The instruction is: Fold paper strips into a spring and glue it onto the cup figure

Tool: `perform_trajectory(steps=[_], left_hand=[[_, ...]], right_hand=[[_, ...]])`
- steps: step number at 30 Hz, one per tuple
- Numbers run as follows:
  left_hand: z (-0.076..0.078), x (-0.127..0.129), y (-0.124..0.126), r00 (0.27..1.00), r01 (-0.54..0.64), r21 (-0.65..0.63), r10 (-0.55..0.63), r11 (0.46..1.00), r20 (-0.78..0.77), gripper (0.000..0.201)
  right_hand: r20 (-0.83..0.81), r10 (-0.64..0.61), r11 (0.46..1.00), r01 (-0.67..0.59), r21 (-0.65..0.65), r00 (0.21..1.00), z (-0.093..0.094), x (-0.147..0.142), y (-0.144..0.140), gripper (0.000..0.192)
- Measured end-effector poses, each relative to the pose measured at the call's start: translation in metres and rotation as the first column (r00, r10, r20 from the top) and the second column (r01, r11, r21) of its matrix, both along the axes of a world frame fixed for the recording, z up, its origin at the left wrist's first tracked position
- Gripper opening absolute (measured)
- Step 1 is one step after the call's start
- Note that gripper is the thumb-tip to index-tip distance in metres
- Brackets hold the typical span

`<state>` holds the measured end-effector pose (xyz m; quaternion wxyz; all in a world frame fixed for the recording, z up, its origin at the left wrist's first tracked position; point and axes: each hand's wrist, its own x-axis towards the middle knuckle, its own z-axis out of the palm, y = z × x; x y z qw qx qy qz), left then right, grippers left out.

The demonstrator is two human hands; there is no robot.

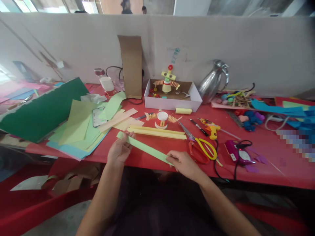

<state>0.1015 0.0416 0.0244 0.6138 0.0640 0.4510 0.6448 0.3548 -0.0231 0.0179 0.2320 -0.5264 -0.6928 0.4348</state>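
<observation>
The left hand and right hand grasp a green paper strip between their fingers above the counter.

The head camera faces forward and down, close above the table.

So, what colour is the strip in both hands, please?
The strip is light green, in the head view.

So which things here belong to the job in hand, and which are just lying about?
Likely the job:
green strip, held by left fingers and right fingers
yellow strips, close by
yellow-handled scissors, perhaps

Probably just lying about:
metal jug
pen
upright cardboard
</observation>
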Motion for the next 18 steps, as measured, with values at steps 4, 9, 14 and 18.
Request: perform_trajectory(steps=[4, 9, 14, 18], left_hand=[[0.006, -0.015, 0.000, 0.999, -0.016, -0.024, 0.017, 1.000, 0.031, 0.012], [0.016, -0.038, 0.003, 0.986, -0.165, 0.007, 0.165, 0.986, 0.014, 0.015], [0.006, -0.006, -0.015, 0.998, -0.001, 0.215, -0.012, 0.977, 0.062, 0.026], [-0.003, 0.034, -0.036, 0.942, 0.276, 0.203, -0.307, 0.939, 0.138, 0.018]], right_hand=[[-0.004, 0.022, 1.000, -0.022, 0.019, 1.000, 0.008, -0.003, 0.000, 0.024], [-0.041, -0.023, 0.999, 0.024, 0.026, 0.999, 0.008, -0.005, 0.000, 0.021], [-0.121, -0.100, 0.995, 0.102, 0.008, 0.988, -0.008, -0.019, 0.001, 0.018], [-0.120, -0.034, 0.998, 0.040, 0.054, 0.992, -0.009, -0.030, 0.001, 0.021]])
